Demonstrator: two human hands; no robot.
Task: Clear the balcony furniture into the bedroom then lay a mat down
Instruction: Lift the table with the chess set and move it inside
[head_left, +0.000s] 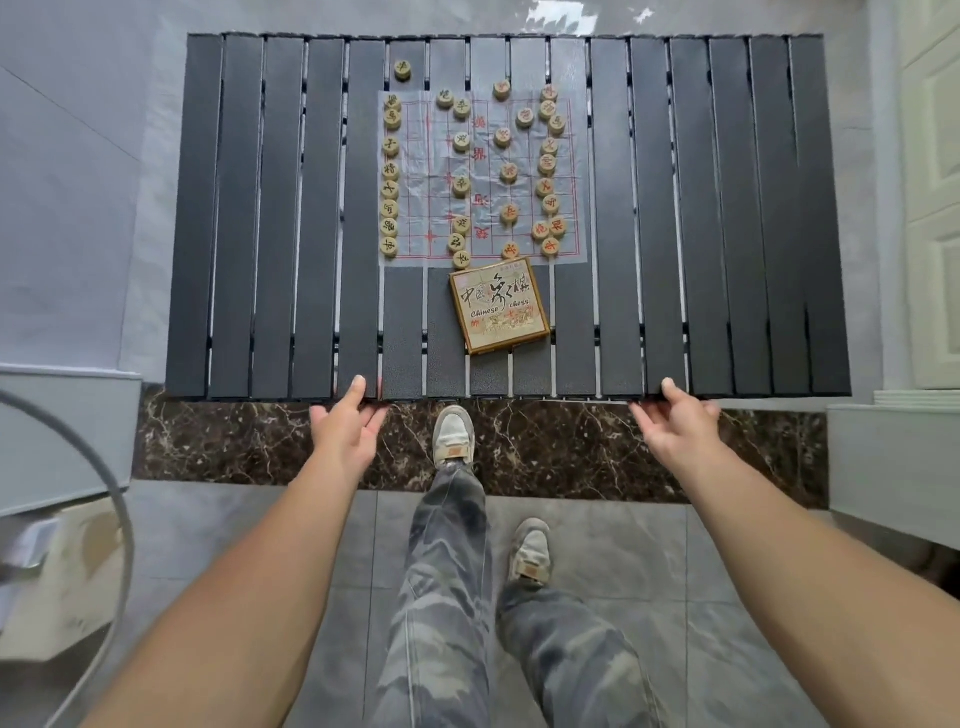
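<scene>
Left hand (347, 422) and right hand (675, 420): each grip clamped on slatted table (644, 218) near edge, thumbs on top.

Both hands grip the near edge of a dark slatted bench (649, 208): the left hand (345, 423) left of centre, the right hand (675, 421) right of centre, thumbs on top. On the bench lies a translucent chess sheet (483, 176) dotted with round wooden pieces (390, 169) (some just off it), with a Chinese chess box (498, 306) touching its near edge. One shoe (453, 434) stands on a dark marble threshold (545, 447).
</scene>
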